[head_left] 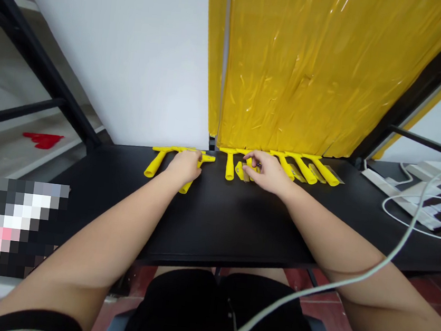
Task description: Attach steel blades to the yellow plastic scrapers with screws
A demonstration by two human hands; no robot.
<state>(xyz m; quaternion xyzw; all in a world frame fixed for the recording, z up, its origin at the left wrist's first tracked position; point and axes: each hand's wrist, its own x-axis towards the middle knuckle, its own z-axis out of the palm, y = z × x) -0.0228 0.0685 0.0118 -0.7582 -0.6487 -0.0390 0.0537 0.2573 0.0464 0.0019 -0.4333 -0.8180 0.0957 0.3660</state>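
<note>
Two bare hands reach to the far edge of the black worktop (214,223), where a row of yellow T-shaped scrapers lies against the wall and the yellow plastic sheet (314,70). The left hand (184,165) rests over one scraper (186,185), fingers curled down on its crossbar, with another scraper (153,164) just beside it to the left. The right hand (269,172) pinches a small piece, probably a blade or its cover (243,171), between thumb and forefinger, the other fingers loosely spread. To do this well, I would judge that the left hand should pin its scraper flat while the right keeps a narrow, steady pinch on the small part (a slip near a thin edge would be unpleasant). More scrapers (307,169) lie to the right, near each other. Distance makes the small part hard to read, the left palm hides what the fingers grip, and a white cable (394,249) crosses the right forearm.
</note>
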